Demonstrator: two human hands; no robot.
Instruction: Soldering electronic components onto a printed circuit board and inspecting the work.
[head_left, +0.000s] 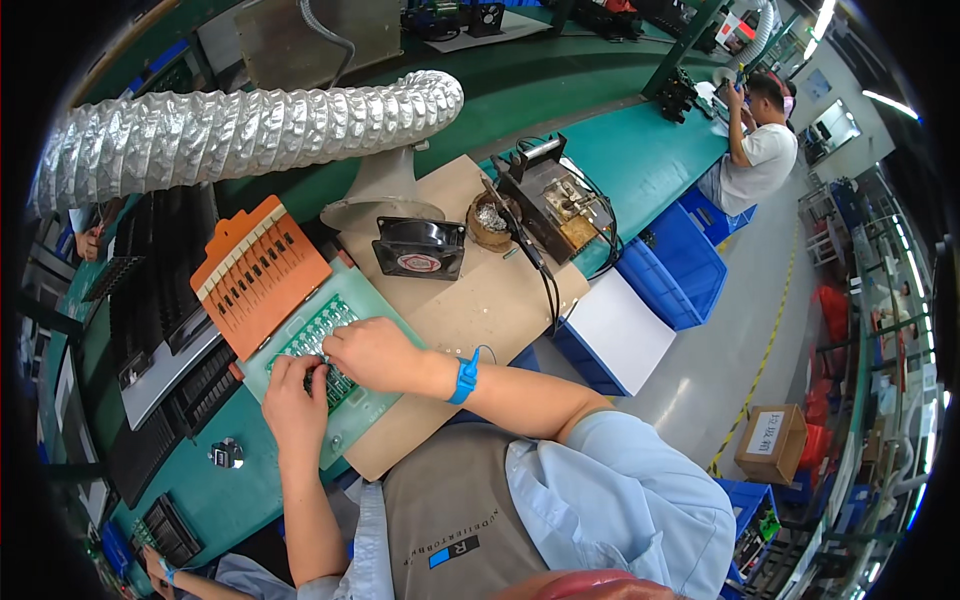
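The green circuit board panel (327,320) lies on a pale green fixture plate (378,402), directly beneath the fingertips of the left hand (295,400) and right hand (374,353), both bunched narrow (whether they grip anything, I cannot tell), its far end uncovered.

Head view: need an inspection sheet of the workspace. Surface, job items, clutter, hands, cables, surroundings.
Surface: green tabletop, tan flat board on it.
Job items: green circuit boards in rows on a pale green flat plate; slotted orange panel beside them.
Clutter: black square fan; round brown container of silvery scraps.
Hands: left hand and right hand meet at the boards; grip unclear. Blue wrist strap on the right.
Cables: black cables trail toward the tan board's edge.
Surroundings: ribbed silver duct; blue plastic bin; seated co-worker in white shirt.
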